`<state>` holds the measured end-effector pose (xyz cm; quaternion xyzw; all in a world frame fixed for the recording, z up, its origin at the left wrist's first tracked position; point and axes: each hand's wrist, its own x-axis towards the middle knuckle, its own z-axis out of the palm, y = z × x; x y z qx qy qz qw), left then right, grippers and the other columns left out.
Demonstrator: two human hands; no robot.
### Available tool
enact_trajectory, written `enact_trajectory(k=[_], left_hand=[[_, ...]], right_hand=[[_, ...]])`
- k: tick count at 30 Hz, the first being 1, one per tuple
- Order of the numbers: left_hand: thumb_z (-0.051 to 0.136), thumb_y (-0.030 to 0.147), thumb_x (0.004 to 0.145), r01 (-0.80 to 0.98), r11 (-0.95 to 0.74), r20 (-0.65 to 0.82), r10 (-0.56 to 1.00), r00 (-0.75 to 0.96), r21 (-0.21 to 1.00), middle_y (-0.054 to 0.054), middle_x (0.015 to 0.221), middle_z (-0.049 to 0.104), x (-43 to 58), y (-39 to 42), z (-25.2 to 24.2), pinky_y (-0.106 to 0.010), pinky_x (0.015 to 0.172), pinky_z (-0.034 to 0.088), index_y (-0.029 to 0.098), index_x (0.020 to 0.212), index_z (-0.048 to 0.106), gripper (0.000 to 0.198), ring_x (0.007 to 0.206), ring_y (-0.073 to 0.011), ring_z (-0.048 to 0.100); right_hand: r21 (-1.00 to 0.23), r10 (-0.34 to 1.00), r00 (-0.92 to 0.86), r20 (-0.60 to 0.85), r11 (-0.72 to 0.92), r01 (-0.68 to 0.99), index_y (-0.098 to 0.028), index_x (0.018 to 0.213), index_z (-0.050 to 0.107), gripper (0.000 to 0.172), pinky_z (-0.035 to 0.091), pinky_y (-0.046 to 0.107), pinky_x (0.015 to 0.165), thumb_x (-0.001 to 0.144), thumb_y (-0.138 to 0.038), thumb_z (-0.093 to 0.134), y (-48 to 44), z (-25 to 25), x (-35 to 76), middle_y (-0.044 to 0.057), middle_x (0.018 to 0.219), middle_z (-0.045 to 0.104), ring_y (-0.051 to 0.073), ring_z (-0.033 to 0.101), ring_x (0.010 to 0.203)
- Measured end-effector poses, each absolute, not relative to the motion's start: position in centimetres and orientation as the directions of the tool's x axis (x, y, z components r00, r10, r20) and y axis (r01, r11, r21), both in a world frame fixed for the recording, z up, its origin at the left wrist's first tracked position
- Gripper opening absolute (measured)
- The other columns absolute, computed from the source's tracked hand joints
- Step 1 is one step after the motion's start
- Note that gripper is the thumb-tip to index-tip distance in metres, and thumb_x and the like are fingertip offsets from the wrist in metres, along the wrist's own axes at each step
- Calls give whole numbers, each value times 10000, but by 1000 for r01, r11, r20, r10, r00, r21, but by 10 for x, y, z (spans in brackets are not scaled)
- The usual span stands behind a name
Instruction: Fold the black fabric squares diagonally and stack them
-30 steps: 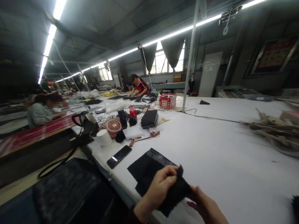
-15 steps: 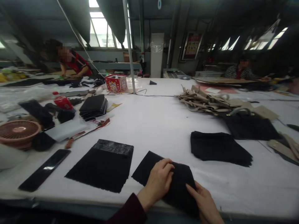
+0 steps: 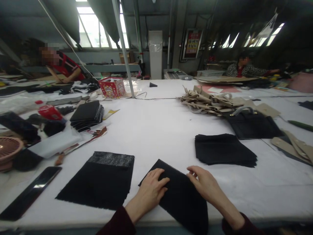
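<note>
black cloth piece (image 3: 181,192) (matte), askew on white table (image 3: 151,127), lower end overhanging

No words or numbers can be read here. The red box (image 3: 111,88), left of the middle, has a bright print on its front, but it is too blurry to tell if there are letters in it. The poster (image 3: 193,43) on the back wall, up high and a bit right of the middle, has red and yellow marks too small to read. The red bottle (image 3: 50,112) at the left is too blurry as well.
</note>
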<state>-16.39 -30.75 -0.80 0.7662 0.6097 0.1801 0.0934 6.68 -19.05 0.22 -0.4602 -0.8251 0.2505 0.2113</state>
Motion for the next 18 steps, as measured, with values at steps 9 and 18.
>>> enact_trajectory(k=[9, 18], left_hand=[[570, 163, 864, 919, -223, 57, 975, 216, 326, -71, 1133, 593, -174, -285, 0, -398, 883, 482, 218, 1118, 600, 262, 1037, -246, 548], [505, 114, 884, 915, -184, 133, 980, 144, 359, -61, 1025, 596, -181, -278, -9, -376, 834, 477, 211, 1086, 589, 239, 954, -220, 550]], right_hand=[[-365, 823, -514, 241, 567, 738, -216, 785, 550, 94, 369, 325, 731, 811, -147, 606, -188, -30, -34, 34, 836, 598, 215, 539, 848], [-572, 828, -495, 264, 547, 611, -203, 1045, 595, 239, 395, 330, 737, 820, -127, 567, -185, -44, -30, 11, 789, 610, 205, 564, 785]])
